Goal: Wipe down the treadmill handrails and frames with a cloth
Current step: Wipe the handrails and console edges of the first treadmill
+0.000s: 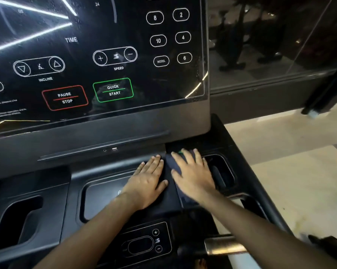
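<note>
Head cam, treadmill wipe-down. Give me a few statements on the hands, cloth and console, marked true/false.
1. Both the left hand and the right hand lie flat, fingers straight, on the dark cloth. True.
2. The cloth lies on the metal handrail. False: it lies on the console deck below the screen; neither hand touches the handrail.
3. The QUICK START button is outlined in green. True.
4. The right hand presses the PAUSE STOP button. False: it rests on the cloth, just left of the right cup holder.
</note>
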Available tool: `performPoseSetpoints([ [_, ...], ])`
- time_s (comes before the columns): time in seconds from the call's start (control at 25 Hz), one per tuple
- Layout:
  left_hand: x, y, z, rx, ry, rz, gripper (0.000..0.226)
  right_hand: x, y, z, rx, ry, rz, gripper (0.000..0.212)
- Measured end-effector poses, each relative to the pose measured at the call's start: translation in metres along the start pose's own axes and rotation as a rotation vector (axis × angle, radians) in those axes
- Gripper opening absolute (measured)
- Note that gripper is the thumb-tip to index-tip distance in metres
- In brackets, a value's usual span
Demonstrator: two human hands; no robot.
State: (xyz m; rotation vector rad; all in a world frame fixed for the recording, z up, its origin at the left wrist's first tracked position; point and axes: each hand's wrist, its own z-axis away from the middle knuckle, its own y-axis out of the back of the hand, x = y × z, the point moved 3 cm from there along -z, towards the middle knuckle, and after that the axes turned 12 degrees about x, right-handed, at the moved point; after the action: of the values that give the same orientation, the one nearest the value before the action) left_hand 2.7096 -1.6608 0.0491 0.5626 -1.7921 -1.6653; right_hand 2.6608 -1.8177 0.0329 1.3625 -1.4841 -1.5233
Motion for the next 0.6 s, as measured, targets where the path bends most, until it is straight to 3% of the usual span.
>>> performPoseSetpoints([
  [0.12,-0.001,-0.001,0.0,-0.001,-0.009,0.006,0.071,0.005,0.006,-0.035,0.027,-0.259,-0.025,0.061],
  [0.28,-0.005,0.0,-0.002,0.01,-0.036,0.023,0.072,-0.02,0.001,-0.028,-0.032,-0.143,0.036,0.063],
  [0.4,-0.007,0.0,-0.002,-0.004,-0.064,0.05,0.072,-0.018,0.018,-0.031,-0.115,-0.345,0.01,0.062],
  [0.6,-0.007,0.001,-0.006,-0.023,-0.084,0.148,0.069,-0.043,0.025,0.045,-0.228,-0.436,0.126,0.066],
])
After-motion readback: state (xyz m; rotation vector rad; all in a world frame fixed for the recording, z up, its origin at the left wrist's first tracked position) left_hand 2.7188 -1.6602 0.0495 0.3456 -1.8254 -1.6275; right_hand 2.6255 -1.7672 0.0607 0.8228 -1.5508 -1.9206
